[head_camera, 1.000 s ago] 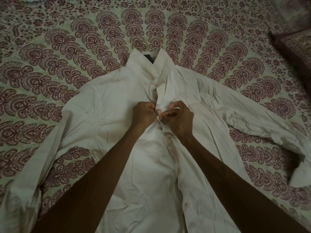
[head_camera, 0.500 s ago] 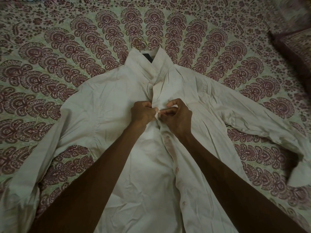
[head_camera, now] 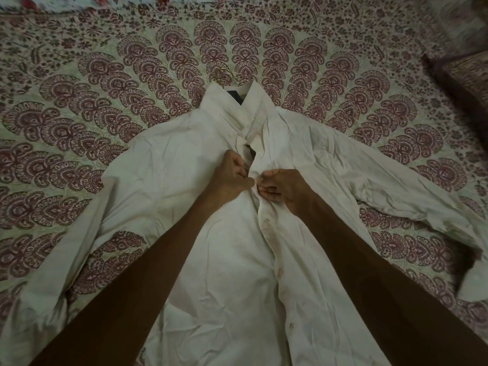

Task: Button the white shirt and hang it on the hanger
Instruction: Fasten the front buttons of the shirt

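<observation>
Now both hands point(head_camera: 257, 182) pinch the white shirt point(head_camera: 169, 165) placket.

No text, label, brand, number or sign could be read anywhere in the view. A dark patch point(head_camera: 237, 97) showed inside the open collar point(head_camera: 253, 101) of the white shirt point(head_camera: 184, 159), but it was too dim and too small to tell whether it carried any lettering. The bedspread point(head_camera: 105, 75) under the shirt bore only a printed maroon ornament of fan shapes and flowers, with no letters or figures in it.
</observation>
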Demonstrator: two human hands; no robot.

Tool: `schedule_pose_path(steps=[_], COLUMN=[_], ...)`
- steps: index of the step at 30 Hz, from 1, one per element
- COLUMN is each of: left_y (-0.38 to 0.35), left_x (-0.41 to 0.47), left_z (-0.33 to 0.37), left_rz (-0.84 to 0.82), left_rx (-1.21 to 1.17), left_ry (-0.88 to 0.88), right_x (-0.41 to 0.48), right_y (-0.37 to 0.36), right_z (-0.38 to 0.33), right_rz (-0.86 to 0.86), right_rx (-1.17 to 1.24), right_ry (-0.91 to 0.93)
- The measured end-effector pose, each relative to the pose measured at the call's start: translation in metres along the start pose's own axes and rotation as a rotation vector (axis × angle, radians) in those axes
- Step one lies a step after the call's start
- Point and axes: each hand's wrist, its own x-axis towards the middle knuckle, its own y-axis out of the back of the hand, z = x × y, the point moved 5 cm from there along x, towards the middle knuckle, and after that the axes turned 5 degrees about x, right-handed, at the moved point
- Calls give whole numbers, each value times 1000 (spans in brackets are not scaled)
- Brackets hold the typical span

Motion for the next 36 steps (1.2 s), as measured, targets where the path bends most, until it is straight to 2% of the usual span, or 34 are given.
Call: schedule_pose_path(steps=[3,6,8,11,13,14,16,18,20,22,25,27,29,32,33,36], left_y=[-8,-13,-12,-10,-6,0,15,26,31,34,41,46,47,53,55,72], left_x=[-4,-5,-1,8,10,12,15,13,17,30,55,69,81,96,99,98], left_z=[10,3,-4,-7,-1,4,15,27,37,42,46,54,63,75,80,99], left_rz=[63,102,97,-44,-115,-82,142,378,504,508,494,538,498,367,343,454], left_rx=[236,256,203,150,132,181,372,451,528,587,631,853,1085,1376,1389,1159], left_ry=[-243,-235,-114,53,76,56,-44,-162,-266,-304,-303,-370,-466,-474,-478,-500], right_x=[10,17,26,20,9,10,12,17,22,24,23,24,21,22,24,30], right_y=[4,8,13,16,8,3,-7,-17,-21,-24,-33,-41,-49,-49,-46,-27], right_z=[-1,0,-5,-30,-45,-50,-57,-60,-63,-68,-76,-80,-86,-92,-95,-103], right_rz=[0,55,183,453,505,502,490,504,525,546,549,514,470,402,418,500], right_rx=[-15,-96,-232,-522,-611,-646,-774,-988,-1181,-1327,-1461,-1536,-1624,-1618,-1549,-1036], right_ry=[-30,-36,109,498,673,726,771,776,810,842,795,772,795,786,766,699])
